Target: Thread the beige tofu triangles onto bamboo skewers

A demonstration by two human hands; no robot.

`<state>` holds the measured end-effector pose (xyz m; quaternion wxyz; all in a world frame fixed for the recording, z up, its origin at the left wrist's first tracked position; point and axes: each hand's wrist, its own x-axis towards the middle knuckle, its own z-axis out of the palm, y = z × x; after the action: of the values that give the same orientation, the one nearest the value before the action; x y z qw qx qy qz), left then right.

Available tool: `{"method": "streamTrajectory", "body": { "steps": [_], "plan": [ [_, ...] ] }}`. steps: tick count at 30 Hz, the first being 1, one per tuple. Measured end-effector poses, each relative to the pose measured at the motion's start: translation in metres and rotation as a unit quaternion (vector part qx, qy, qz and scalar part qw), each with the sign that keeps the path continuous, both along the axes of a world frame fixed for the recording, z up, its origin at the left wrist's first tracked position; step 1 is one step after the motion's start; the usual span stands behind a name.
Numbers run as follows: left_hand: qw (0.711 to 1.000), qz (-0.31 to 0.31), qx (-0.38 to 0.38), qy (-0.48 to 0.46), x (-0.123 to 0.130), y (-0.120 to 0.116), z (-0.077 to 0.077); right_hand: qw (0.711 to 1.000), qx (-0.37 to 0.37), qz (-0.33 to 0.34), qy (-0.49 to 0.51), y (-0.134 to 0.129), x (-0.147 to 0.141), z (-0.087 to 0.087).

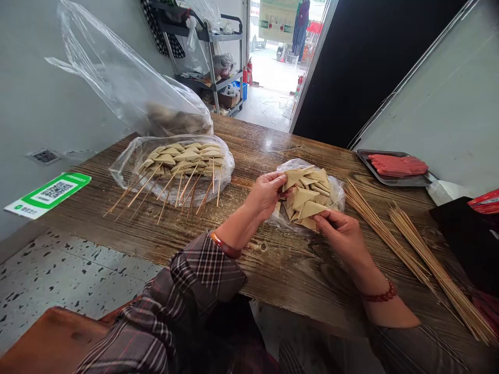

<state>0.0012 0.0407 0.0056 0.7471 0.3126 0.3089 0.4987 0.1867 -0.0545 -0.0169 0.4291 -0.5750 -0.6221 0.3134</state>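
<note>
Over a pile of beige triangular tofu-skin pieces (322,192) on a clear plastic bag (336,191), both my hands are at work. My left hand (267,195) pinches one tofu-skin triangle (295,178) at the pile's far left edge. At the near side, my right hand (341,231) grips another tofu-skin triangle (312,209) between thumb and fingers. To the left lie skewered tofu-skin triangles (187,156) on a second plastic bag (130,156), their sticks pointing toward me. Bundles of loose bamboo skewers (436,259) rest right of my right hand.
A dark tray (393,179) with pink gloves or packets stands at the table's (253,150) far right. A large clear bag (128,78) stands at the back left. A green QR-code card (54,192) sits at the left edge. Beyond are a shelf cart (212,67) and a doorway.
</note>
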Motion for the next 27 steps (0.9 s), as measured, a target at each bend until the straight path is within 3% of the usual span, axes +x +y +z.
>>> {"method": "streamTrajectory", "body": {
  "steps": [16, 27],
  "plan": [
    [1.0, 0.006, 0.022, 0.003, -0.0026, -0.0024, 0.0048, 1.0, -0.009, 0.007, 0.023, -0.0005, -0.003, 0.0041],
    [1.0, 0.015, 0.01, -0.021, -0.0011, -0.0027, 0.0059, 1.0, 0.005, 0.018, 0.021, 0.0001, 0.0008, -0.0027]
  ]
}}
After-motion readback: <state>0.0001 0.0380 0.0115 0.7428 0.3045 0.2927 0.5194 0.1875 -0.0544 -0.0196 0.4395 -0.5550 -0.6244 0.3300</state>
